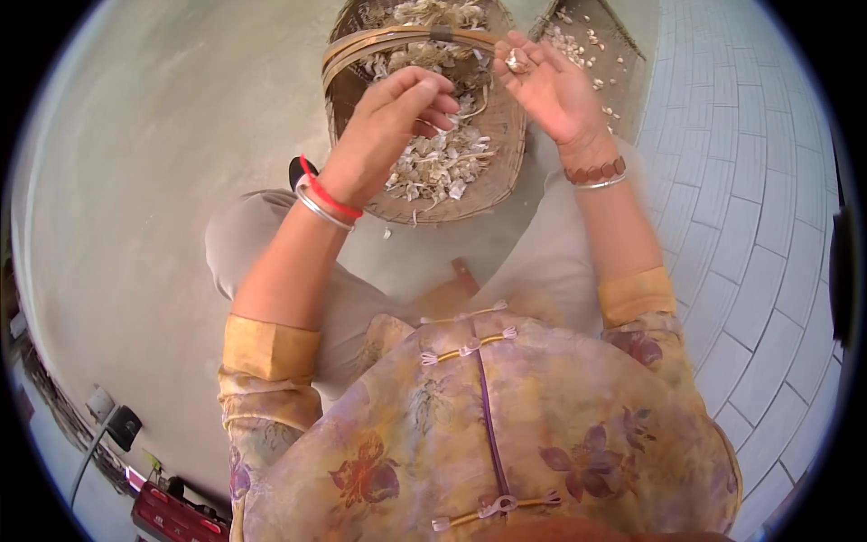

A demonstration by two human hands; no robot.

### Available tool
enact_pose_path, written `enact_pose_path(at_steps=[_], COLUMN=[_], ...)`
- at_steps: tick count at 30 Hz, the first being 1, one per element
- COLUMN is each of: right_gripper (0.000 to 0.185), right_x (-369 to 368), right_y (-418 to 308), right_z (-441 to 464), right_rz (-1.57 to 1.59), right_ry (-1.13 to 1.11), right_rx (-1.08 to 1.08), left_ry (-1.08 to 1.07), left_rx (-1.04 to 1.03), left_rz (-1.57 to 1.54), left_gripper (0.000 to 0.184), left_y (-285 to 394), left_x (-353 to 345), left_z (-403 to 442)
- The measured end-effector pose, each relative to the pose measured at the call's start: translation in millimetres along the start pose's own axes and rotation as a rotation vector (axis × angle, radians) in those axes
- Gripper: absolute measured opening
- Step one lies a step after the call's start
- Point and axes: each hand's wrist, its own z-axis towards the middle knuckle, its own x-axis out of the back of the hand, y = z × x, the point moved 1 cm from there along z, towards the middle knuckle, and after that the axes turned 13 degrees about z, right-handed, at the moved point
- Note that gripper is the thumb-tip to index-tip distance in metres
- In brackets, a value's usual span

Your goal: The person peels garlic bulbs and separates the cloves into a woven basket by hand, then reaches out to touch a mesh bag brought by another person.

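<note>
My left hand (404, 113), with a red band and a silver bangle at the wrist, hovers over the woven basket (506, 167), its fingers curled; whether anything is between them I cannot make out. My right hand (553, 90) is palm up at the basket's right rim, with a small pale garlic bulb (517, 60) lying at its fingers. Dry garlic skins (442, 163) and stalks fill much of the basket. An arched handle (406, 36) crosses it behind my hands.
To the upper right, a second woven tray (623, 77) holds scattered garlic cloves (591, 41). Grey tiles (750, 199) cover the ground on the right. My bent knees flank the basket's near end. A red object (172, 515) and a black item (124, 426) are at the lower left.
</note>
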Motion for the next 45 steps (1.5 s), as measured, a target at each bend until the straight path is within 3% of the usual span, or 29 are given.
enact_pose_path(at_steps=[7, 12, 14, 17, 21, 23, 26, 31, 38, 42, 44, 45], right_gripper=[0.025, 0.029, 0.026, 0.025, 0.025, 0.022, 0.017, 0.015, 0.015, 0.012, 0.012, 0.012], right_x=[-28, -40, -49, -41, -39, -33, -35, -39, -39, -43, -44, -43], right_y=[65, 72, 72, 71, 63, 65, 62, 57, 50, 44, 44, 43], right_z=[-12, -15, -19, -13, -12, -8, -7, -8, -8, -10, -12, -11], right_rz=[-0.365, -0.571, -0.971, -1.078, -0.966, -0.690, -0.540, -0.487, -0.398, -0.289, -0.226, -0.227], right_ry=[-0.191, -0.243, -0.190, -0.254, -0.235, -0.250, -0.254, -0.301, -0.322, -0.391, -0.319, -0.320], right_rx=[0.053, 0.125, 0.299, 0.446, 0.228, 0.063, -0.074, -0.184, -0.330, -0.434, -0.482, -0.482], left_ry=[0.115, 0.227, 0.266, 0.307, 0.342, 0.331, 0.289, 0.178, 0.139, 0.021, -0.034, -0.061], left_rx=[-0.050, -0.070, -0.091, -0.135, -0.206, -0.226, -0.250, -0.358, -0.353, -0.257, -0.186, -0.168], left_rz=[0.277, 0.221, 0.246, 0.370, 0.410, 0.345, 0.351, 0.496, 0.511, 0.309, 0.228, 0.053], left_gripper=[0.029, 0.027, 0.027, 0.028, 0.028, 0.028, 0.026, 0.022, 0.023, 0.023, 0.023, 0.023], left_y=[-6, -4, -5, -6, 0, 1, 3, 10, 15, 23, 21, 18], left_x=[-12, -8, -7, -3, -5, -5, -1, 11, 15, 14, 16, 19], left_z=[8, 10, 11, 13, 11, 10, 9, 6, 0, -6, -6, -3])
